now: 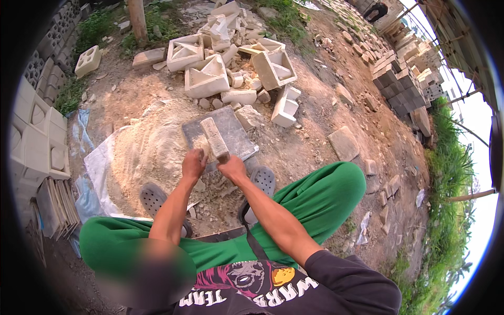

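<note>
Between my feet lies a flat dark grey board, dusted with pale powder. Over it a long pale rectangular block points away from me, its surface caked with the same powder. The fingers of my right hand are wrapped round the near end of this block. My left hand is closed just left of it, by the board's near left edge; whatever its fingers may hold is hidden. A small heap of pale crumbs sits on the board by the block. A mound of sandy powder spreads to the left.
Broken cream moulded blocks and rubble are piled beyond the board. Pale blocks stand stacked on the left, with thin slabs leaning below. Grey blocks are stacked far right. A flat stone lies right. A wooden post rises behind.
</note>
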Tool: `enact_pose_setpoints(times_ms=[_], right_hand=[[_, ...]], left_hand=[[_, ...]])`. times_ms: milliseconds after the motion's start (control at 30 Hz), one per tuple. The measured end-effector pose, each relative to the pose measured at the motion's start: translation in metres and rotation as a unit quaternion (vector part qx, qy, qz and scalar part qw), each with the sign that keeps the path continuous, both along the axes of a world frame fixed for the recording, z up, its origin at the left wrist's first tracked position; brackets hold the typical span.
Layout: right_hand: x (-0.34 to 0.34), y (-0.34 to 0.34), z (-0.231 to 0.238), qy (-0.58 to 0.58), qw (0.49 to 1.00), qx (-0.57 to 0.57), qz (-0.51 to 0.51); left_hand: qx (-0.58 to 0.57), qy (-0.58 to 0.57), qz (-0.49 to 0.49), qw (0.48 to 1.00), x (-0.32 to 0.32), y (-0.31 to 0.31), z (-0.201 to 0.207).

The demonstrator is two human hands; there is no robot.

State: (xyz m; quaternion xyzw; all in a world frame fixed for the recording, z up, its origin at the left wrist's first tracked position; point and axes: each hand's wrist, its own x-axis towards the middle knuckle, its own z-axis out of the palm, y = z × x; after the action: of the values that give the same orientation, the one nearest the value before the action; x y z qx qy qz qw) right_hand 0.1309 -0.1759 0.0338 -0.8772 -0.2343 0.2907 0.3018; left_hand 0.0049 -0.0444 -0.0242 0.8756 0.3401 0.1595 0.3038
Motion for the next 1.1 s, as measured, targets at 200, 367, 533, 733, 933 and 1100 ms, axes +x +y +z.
enact_pose_setpoints(times_ms=[200, 367, 533, 733, 933, 1100], right_hand=[[0.002, -0.001, -0.001, 0.025, 0.999, -0.041, -0.014], [0.002, 0.010, 0.011, 0.023, 0.998, 0.054, 0.017], [-0.005, 0.001, 0.001, -0.014, 0.999, -0.038, 0.027], [-0.001, 0.009, 0.002, -0.007, 0.999, 0.033, -0.001], [-0.001, 0.006, -0.014, -0.033, 0.997, 0.066, 0.035], [-0.004, 0.005, -0.010, -0.019, 0.999, 0.027, 0.021]], left_hand=[[0.016, -0.017, -0.006, 1.000, -0.003, -0.003, -0.003], [0.047, -0.048, -0.021, 0.998, -0.007, -0.001, -0.012], [0.014, 0.020, -0.060, 0.998, -0.005, -0.004, 0.004], [0.036, 0.014, -0.037, 0.999, -0.010, -0.011, 0.005], [0.019, 0.027, -0.027, 0.999, 0.001, -0.009, -0.001], [0.000, 0.029, -0.032, 0.999, -0.004, -0.007, 0.010]])
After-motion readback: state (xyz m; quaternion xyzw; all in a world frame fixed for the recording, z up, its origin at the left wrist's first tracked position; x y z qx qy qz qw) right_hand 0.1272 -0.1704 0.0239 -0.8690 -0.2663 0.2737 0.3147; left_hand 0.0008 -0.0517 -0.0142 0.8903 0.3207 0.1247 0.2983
